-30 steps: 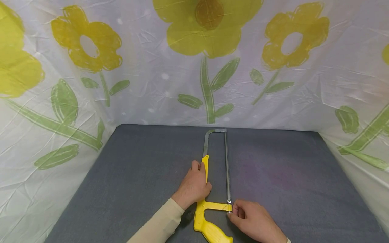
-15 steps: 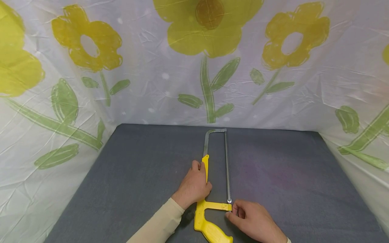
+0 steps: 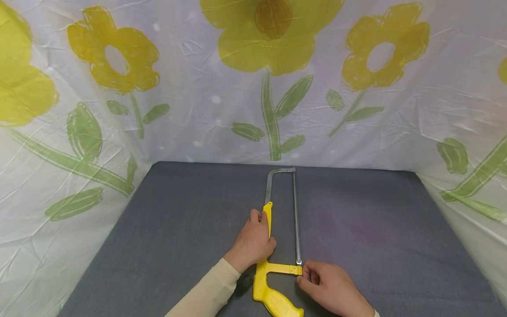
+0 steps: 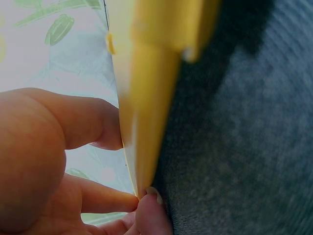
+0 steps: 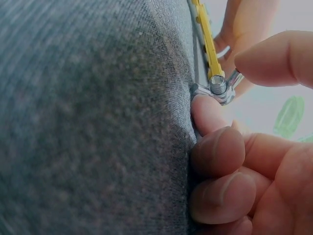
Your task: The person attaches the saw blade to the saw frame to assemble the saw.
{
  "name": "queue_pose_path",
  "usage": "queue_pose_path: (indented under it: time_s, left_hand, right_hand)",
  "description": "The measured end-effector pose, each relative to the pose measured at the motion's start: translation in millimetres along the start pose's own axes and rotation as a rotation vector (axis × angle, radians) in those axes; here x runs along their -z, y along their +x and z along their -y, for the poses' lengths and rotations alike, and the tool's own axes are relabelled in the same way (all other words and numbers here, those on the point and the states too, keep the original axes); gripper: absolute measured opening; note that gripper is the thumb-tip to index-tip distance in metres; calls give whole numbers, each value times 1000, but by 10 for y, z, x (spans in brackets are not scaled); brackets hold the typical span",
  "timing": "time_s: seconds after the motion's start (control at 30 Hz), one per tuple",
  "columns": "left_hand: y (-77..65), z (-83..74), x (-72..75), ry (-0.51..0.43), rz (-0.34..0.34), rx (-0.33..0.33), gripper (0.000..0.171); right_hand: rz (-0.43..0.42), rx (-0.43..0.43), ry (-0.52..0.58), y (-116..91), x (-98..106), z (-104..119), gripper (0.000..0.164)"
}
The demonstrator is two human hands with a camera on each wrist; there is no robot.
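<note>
A hacksaw (image 3: 279, 301) with a yellow handle and frame and a silver front bow lies on the dark cloth, its handle toward me. My left hand (image 3: 253, 240) grips the yellow part of the frame; in the left wrist view its thumb and fingers meet around the yellow bar (image 4: 146, 112). At the near end of the blade bar (image 3: 296, 220), my right hand (image 3: 332, 286) pinches a metal wing nut (image 5: 218, 87). The right wrist view has the thumb on one wing and the index finger against the other, with the remaining fingers curled on the cloth.
Dark grey cloth (image 3: 190, 207) covers the table. A white sheet (image 3: 186, 119) printed with yellow flowers hangs behind it and along both sides.
My right thumb has shifted slightly at the wing nut, out to the left and back again. The left hand and the hacksaw have stayed in place.
</note>
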State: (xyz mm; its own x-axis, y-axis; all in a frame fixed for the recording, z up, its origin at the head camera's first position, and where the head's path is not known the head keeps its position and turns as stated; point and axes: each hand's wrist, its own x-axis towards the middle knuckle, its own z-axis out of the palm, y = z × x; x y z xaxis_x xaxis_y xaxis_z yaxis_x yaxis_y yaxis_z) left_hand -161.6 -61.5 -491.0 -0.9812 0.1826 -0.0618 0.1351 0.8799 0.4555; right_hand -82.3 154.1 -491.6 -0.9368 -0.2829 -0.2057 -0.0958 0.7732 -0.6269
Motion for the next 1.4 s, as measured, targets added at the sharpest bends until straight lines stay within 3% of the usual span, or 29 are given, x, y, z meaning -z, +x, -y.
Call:
queue_pose_path:
  time_s: [0.57,1.4]
  left_hand:
    - [-4,0,-8,-8,0,10,79]
    - [0,-2,5,-20,16,13,79]
  right_hand:
    - [-70,8,-57,-19,-13,12,21]
    - [-66,50,-56,-9,-4,0,22]
